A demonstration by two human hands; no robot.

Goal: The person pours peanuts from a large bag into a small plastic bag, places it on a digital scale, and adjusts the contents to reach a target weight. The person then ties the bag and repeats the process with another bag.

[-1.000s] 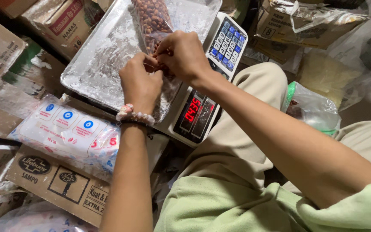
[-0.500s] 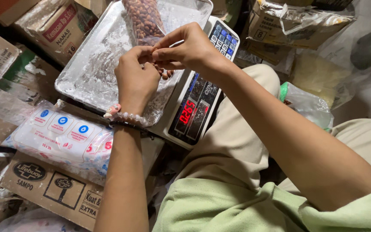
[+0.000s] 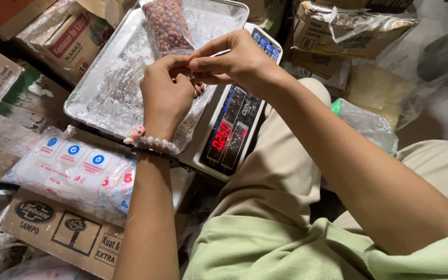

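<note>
A clear plastic bag of brown peanuts (image 3: 168,23) lies on the metal tray (image 3: 105,88) of a digital scale (image 3: 234,129) with a red lit display. My left hand (image 3: 166,98), with a bead bracelet at the wrist, and my right hand (image 3: 232,59) meet at the bag's near end. Fingers of both hands pinch the open mouth of the bag. The bag's mouth is mostly hidden behind my fingers.
A white pack with blue and red round marks (image 3: 76,168) lies on cardboard boxes (image 3: 53,228) at the left. More boxes and plastic-wrapped goods (image 3: 338,28) crowd the top. A clear bag with a green part (image 3: 366,124) rests by my knee at the right.
Both hands have lifted a little off the tray with the bag's mouth, and the fingers have shifted as they work it. The view has moved closer and slightly left.
</note>
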